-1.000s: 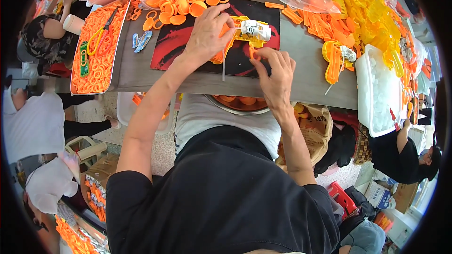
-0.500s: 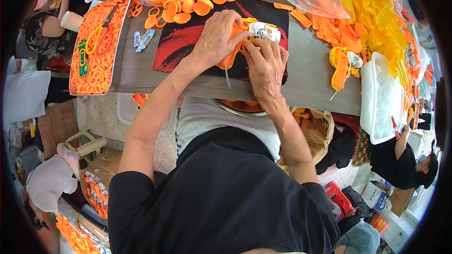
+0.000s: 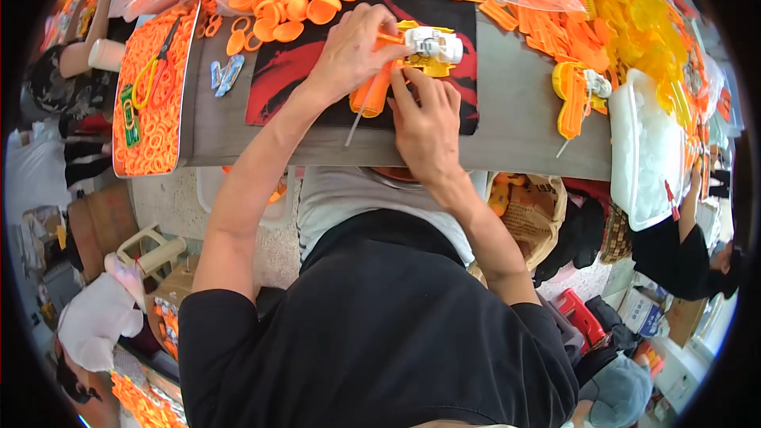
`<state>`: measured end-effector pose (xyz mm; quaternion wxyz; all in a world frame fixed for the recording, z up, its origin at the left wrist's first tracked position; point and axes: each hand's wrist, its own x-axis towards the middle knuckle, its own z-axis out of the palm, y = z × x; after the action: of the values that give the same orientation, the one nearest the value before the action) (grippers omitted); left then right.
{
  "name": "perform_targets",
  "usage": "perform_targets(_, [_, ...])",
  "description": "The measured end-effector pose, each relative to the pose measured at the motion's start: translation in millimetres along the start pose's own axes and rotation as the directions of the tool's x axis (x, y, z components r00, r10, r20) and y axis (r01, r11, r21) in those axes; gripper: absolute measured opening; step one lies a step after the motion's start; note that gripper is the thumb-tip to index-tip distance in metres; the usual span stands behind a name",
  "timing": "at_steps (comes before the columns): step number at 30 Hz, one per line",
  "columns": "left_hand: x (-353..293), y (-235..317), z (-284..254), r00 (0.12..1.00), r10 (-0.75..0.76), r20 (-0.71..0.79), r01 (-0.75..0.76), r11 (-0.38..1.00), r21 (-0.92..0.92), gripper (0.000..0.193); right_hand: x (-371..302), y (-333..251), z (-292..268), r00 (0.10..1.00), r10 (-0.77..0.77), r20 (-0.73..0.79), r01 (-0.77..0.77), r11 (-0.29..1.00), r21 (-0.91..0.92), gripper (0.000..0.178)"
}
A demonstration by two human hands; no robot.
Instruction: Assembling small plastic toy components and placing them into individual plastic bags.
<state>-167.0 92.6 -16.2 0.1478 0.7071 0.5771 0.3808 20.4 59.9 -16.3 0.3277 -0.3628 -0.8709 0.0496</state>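
Note:
An open orange-and-yellow plastic toy gun [image 3: 371,93] lies on the black and red mat [image 3: 277,83], its handle toward me. A white mechanism [image 3: 433,45] sits in its body, and a thin clear tube [image 3: 354,128] hangs out past the handle. My left hand [image 3: 349,51] bends over the toy's left side, thumb and fingers closed on a small orange part [image 3: 388,37]. My right hand [image 3: 428,115] rests against the near side of the body, its fingertips bent and pressed on the toy by the handle's top. What lies under those fingertips is hidden.
At left stands a tray [image 3: 189,83] of orange rings with scissors [image 3: 154,71] on top. Orange cups [image 3: 295,8] and plastic bags lie along the back. To the right are orange pieces, a similar toy gun [image 3: 572,103] and a white tub [image 3: 624,154]. Other people sit around.
The view has shifted slightly. The toy's handle and tube now show more fully below my hands, and my right fingers have drawn back from the white mechanism toward the handle.

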Motion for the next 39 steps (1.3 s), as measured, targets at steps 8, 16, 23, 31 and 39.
perform_targets(8, [-31, 24, 27, 0.950, -0.272, -0.155, 0.183, 0.884, -0.431, 0.046, 14, 35, -30, 0.967, 0.137, -0.215, -0.127, 0.990, 0.057, 0.048])
perform_targets(16, [31, 12, 38, 0.983, 0.172, -0.057, -0.161, 0.975, 0.154, 0.052, 17, 110, -28, 0.980, 0.196, -0.025, -0.195, 0.942, -0.272, 0.057])
perform_targets(23, [40, 6, 56, 0.969, 0.243, -0.037, -0.219, 0.923, 0.316, 0.066, 67, 211, -8, 0.920, 0.282, -0.273, -0.375, 0.834, -0.404, 0.054])
perform_targets(31, [72, 23, 25, 0.898, 0.437, -0.041, -0.386, 0.831, 0.400, 0.036, 69, 208, -24, 0.845, 0.190, -0.499, -0.317, 0.931, -0.181, 0.037])
perform_targets(39, [234, -49, -62, 0.808, 0.568, -0.155, -0.077, 0.363, 0.929, 0.032, 63, 195, -27, 0.854, 0.097, -0.512, -0.194, 0.971, -0.141, 0.026])
